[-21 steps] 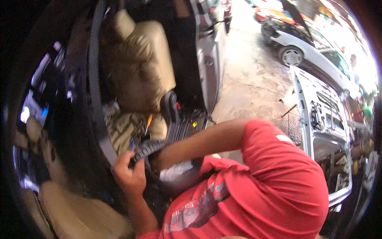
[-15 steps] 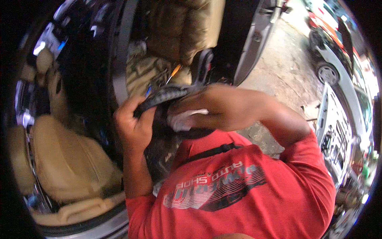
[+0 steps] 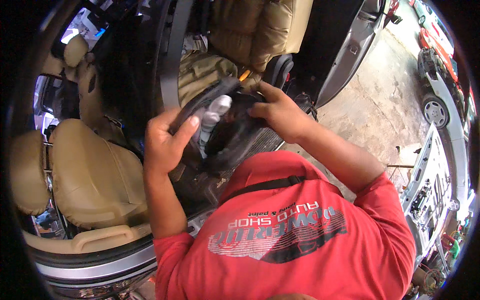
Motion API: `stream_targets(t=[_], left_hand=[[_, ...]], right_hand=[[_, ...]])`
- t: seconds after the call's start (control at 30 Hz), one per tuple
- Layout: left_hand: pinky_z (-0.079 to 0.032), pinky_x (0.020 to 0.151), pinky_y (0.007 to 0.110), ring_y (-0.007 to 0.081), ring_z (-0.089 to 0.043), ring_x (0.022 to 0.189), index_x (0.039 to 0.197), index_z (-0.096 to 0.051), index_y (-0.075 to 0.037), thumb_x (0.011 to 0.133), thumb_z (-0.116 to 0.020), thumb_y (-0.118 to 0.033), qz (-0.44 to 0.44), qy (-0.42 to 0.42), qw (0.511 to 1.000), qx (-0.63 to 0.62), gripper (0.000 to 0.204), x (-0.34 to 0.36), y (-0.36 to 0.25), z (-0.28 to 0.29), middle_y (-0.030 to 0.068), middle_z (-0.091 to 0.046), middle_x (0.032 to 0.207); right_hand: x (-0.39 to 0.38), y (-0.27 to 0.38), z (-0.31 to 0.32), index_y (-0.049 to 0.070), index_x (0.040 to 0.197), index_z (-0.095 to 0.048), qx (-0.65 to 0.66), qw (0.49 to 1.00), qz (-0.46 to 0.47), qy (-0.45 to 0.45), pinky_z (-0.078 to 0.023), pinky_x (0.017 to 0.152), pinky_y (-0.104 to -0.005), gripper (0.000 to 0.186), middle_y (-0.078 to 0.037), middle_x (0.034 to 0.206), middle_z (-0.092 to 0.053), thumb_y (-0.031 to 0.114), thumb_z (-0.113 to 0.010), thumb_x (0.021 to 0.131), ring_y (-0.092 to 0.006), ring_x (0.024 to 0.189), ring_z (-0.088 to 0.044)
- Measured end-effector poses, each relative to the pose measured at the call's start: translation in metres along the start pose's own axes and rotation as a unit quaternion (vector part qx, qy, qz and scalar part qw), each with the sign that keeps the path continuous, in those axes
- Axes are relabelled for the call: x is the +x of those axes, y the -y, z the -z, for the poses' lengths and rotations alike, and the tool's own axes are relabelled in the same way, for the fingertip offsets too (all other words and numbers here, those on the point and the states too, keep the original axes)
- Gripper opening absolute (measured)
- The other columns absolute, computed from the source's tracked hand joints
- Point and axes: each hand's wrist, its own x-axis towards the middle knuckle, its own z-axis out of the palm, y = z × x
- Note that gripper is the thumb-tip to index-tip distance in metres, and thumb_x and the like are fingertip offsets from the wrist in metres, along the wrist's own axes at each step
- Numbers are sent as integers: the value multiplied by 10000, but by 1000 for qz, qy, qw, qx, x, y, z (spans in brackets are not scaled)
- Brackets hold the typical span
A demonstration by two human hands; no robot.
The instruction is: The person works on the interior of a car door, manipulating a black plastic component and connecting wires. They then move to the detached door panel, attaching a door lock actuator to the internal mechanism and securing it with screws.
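Observation:
Between my hands is a black, rounded, hollow item (image 3: 231, 150), smeared by motion; its exact kind is unclear. My left hand (image 3: 164, 142) is closed on its left rim, the thumb lying on top. My right hand (image 3: 282, 112) grips its right upper rim, with the thumb and fingers bent around the edge. Inside the hollow lies a crumpled white bundle (image 3: 216, 111), close to my left thumb. Just past the item's far rim, an orange handle (image 3: 244, 75) of a tool shows on the tan seat (image 3: 202, 72).
Left of me, a tan front seat (image 3: 95, 175) stands beside a car door with a tan pull handle (image 3: 102, 237). An open grey door (image 3: 352, 55) lies ahead to the right. Beyond the concrete floor (image 3: 370, 95) are a white panel (image 3: 430, 175) and a silver car (image 3: 445, 110).
My right hand has drawn back to the right rim, away from the white bundle. The black item has tilted so its hollow shows. The view has shifted slightly.

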Motion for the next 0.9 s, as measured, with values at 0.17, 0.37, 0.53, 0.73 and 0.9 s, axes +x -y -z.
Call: stream_targets(t=[0.17,0.37,0.53,0.73,0.9], left_hand=[[-566,861,369,158,-706,948,1078,-774,-9,846,-922,-379,113,12,994,1,461,-27,-2,-24,32,-768,967],[-568,909,357,169,-713,1036,1224,-744,8,938,-837,-222,122,-103,982,-105,379,-36,33,-41,79,-772,1176],[-559,934,332,148,-700,1014,1238,-744,-33,1000,-757,-159,132,-139,931,-310,269,-33,43,-43,46,-754,1157],[-615,893,392,224,-741,1017,1297,-698,-14,1007,-767,-219,172,-188,911,-324,362,-43,42,-48,95,-756,1178],[-630,918,439,258,-764,1040,1312,-693,-16,1019,-755,-253,182,-266,877,-355,382,-36,33,-53,108,-765,1204]], right_hand=[[23,40,-48,-58,1369,-569,-136,991,2,-19,-594,799,-372,497,-185,1118,-728,138,-717,936,-227,924,-723],[29,45,-59,-37,1356,-545,-70,988,104,89,-601,817,-380,546,-176,1049,-727,197,-801,935,-252,896,-732],[-7,0,-34,-18,1258,-583,-281,916,226,178,-579,843,-390,485,-156,999,-711,172,-840,893,-272,925,-719],[-21,-9,-36,-1,1200,-580,-294,917,139,230,-581,859,-432,473,-187,1071,-683,168,-859,857,-316,999,-717],[-31,-40,-41,27,1183,-586,-422,823,359,129,-610,827,-466,461,-159,1092,-646,144,-837,814,-376,926,-715]])
